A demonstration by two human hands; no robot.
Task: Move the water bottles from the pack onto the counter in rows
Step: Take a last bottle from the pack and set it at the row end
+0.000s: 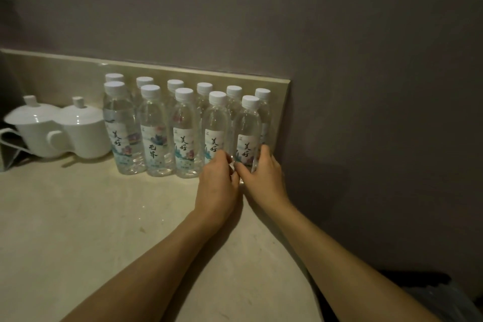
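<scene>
Several clear water bottles (156, 133) with white caps and printed labels stand upright in two rows on the pale counter (78, 217), against the low backsplash. My left hand (217, 180) is wrapped around the base of the front-row bottle second from the right (216, 123). Around the base of the rightmost front bottle (248, 125) my right hand (264, 175) is closed. Both bottles rest on the counter, and the two hands touch each other. The pack is not in view.
Two white lidded ceramic cups (81, 128) stand left of the bottles. A dark wall (366, 112) closes in the counter's right side. A dark bag-like shape (439, 295) lies at the bottom right. The counter's front area is bare.
</scene>
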